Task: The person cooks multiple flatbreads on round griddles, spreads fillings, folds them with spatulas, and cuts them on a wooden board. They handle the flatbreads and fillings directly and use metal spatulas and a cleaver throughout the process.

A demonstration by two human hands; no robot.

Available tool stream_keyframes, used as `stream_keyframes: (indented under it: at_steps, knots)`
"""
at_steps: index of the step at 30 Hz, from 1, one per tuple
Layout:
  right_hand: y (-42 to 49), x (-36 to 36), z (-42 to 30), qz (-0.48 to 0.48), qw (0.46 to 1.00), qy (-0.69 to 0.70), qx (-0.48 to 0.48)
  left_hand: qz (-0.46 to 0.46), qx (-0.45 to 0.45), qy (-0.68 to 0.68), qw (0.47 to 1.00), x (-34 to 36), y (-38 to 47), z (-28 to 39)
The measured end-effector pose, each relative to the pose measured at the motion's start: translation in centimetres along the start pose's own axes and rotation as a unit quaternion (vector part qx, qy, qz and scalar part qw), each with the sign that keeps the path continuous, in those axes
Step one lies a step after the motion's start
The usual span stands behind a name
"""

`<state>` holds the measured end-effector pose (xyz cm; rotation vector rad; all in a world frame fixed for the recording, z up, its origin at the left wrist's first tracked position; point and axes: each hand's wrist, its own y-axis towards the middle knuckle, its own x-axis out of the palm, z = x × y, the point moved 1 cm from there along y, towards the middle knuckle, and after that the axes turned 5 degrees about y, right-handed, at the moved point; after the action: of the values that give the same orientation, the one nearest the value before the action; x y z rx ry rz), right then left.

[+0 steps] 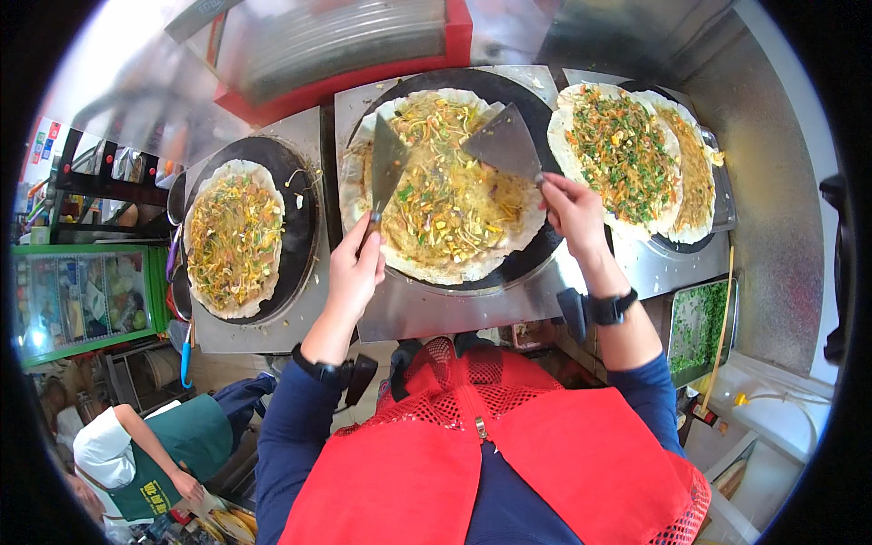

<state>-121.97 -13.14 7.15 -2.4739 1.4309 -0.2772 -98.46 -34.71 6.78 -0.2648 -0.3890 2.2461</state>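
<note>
My left hand [355,272] grips the handle of a metal scraper [390,160], its wide blade against the left part of a large thin pancake [443,204]. In my right hand [575,212] is a second metal scraper [505,144], whose triangular blade lies over the pancake's upper right part. Shredded vegetables and sprouts cover the pancake, which rests on a round black griddle [531,255]. The pancake's edges look pale and wrinkled. Whether either blade is under the dough, I cannot tell.
At left, another topped pancake [235,238] sits on a second griddle [300,204]. Two overlapping pancakes [623,153] lie at right, above a tray of chopped greens [698,327] with a wooden stick [721,340] across it. A person in a green apron [178,436] stands lower left.
</note>
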Motion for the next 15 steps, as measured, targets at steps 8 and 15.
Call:
stream_keyframes:
  at_steps: [8,15]
  knots:
    - [-7.1,-2.4,1.8,0.02,0.998,-0.019,0.048,-0.015,-0.032,-0.06,0.998,-3.3,-6.4,-2.7]
    - [-8.3,-4.9,1.4,0.058,0.996,-0.033,0.06,-0.003,-0.041,-0.033,0.999,-5.1,-7.8,-3.4]
